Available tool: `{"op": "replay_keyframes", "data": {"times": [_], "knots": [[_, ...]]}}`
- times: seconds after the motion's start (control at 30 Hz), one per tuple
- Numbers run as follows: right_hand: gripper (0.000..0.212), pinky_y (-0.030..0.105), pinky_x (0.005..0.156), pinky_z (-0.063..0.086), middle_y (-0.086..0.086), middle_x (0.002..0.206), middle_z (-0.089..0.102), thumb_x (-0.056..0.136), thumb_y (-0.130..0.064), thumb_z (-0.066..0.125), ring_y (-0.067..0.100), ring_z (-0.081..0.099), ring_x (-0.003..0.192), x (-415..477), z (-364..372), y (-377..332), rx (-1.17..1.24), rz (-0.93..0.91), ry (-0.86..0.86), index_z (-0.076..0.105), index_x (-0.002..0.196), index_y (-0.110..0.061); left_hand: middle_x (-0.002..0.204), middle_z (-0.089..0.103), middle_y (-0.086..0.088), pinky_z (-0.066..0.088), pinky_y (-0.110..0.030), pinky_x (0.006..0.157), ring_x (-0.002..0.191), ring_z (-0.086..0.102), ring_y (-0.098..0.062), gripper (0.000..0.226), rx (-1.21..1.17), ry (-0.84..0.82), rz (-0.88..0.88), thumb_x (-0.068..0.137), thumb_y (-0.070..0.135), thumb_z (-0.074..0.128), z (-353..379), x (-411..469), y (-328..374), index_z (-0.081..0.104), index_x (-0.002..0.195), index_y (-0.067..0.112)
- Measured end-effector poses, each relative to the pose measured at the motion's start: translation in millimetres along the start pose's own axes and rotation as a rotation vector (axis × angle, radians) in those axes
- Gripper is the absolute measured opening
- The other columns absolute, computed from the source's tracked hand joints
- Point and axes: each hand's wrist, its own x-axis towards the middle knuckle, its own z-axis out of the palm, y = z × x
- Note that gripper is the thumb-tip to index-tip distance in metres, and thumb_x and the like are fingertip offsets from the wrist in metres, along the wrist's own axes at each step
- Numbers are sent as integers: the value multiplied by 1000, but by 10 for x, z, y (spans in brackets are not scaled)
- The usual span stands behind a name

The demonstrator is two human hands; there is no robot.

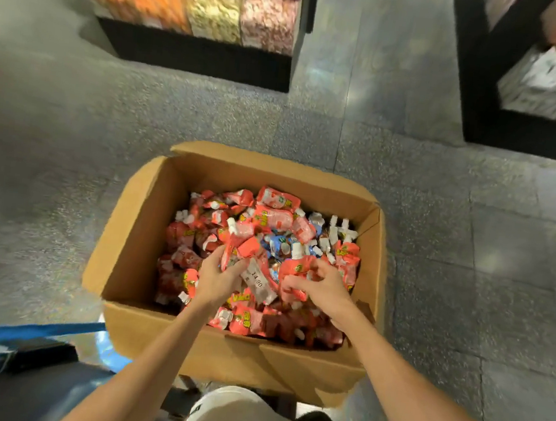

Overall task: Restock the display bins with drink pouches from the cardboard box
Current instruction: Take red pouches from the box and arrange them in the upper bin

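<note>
Our left hand (pixel 217 277) and right hand (pixel 319 282) each grasp red drink pouches (pixel 271 209) inside the cardboard box (pixel 130 247), gathering a bunch for the display bins (pixel 214 14).

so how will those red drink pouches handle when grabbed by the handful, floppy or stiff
Probably floppy: the red drink pouches lie crumpled at all angles in the cardboard box. Likely slippery, as their film looks glossy, so a handful may shed some. The white caps may snag neighbours where the left hand and right hand grip bunches.
</note>
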Motion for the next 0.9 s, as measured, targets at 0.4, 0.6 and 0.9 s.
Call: {"op": "replay_keyframes", "data": {"times": [0.4,0.6,0.9], "knots": [[25,24,71,55,-4,89,71,82,-16,79,4,66,74,-536,19,-1007,65,-340,-407,66,101,-25,83,71,-5,54,-35,63,74,65,-23,4,-346,43,252,93,15,68,-278,-917,886,66,95,12],[67,61,87,52,20,112,68,63,-34,84,39,65,96,-1000,-243,-1112,58,-459,-609,58,124,-23,95,72,-12,54,-26,58,79,70,-21,23,-417,38,338,97,12,60,-171,-1553,1166,60,116,-1],[69,28,86,56,6,115,69,67,-24,80,13,70,102,-2156,227,-969,-76,-557,-916,48,128,-22,101,69,-20,54,-40,77,86,66,-32,32,-615,212,316,87,14,68,-517,-3171,777,63,114,-1]]}}
